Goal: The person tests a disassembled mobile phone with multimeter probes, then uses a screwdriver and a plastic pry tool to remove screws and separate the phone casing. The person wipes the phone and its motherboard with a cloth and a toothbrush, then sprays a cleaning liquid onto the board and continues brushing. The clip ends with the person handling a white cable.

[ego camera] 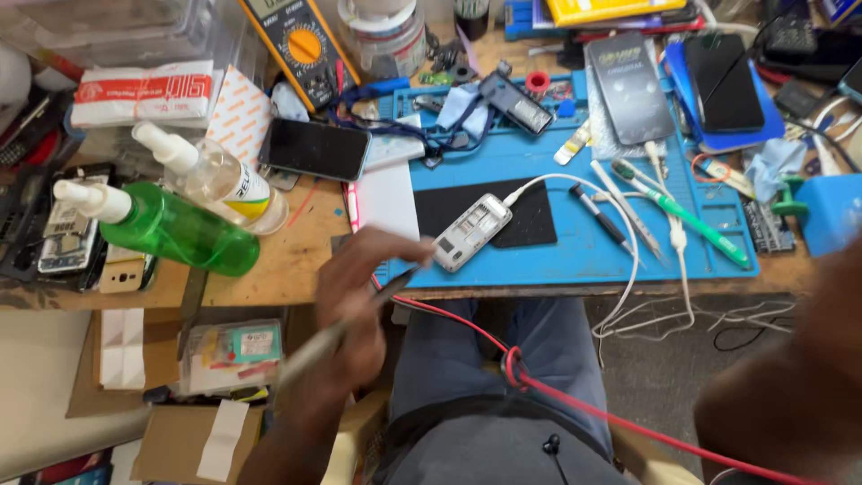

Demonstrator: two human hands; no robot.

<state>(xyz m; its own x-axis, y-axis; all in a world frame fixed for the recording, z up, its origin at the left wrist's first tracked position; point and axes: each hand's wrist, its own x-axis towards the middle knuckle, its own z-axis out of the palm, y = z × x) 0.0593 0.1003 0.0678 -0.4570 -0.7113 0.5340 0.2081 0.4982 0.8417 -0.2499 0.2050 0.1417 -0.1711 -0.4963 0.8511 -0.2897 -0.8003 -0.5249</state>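
Blue mat (539,171) — one opened phone (470,232), left hand (359,305) gripping one tool (332,337).

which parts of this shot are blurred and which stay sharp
Head view: the left hand and the thin tool it holds are motion-smeared; the right hand is a dark, soft blur at the frame edge; the blue mat and opened phone are crisp under even light.

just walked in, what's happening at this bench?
A seated person is working at a cluttered repair bench. Their left hand, blurred by motion, grips a thin probe-like tool whose tip points toward a small opened phone lying on the blue work mat, with a white cable plugged into it. The right hand is out of view; only a blurred forearm shows at the right edge. Tweezers, a multimeter and two spray bottles sit nearby.
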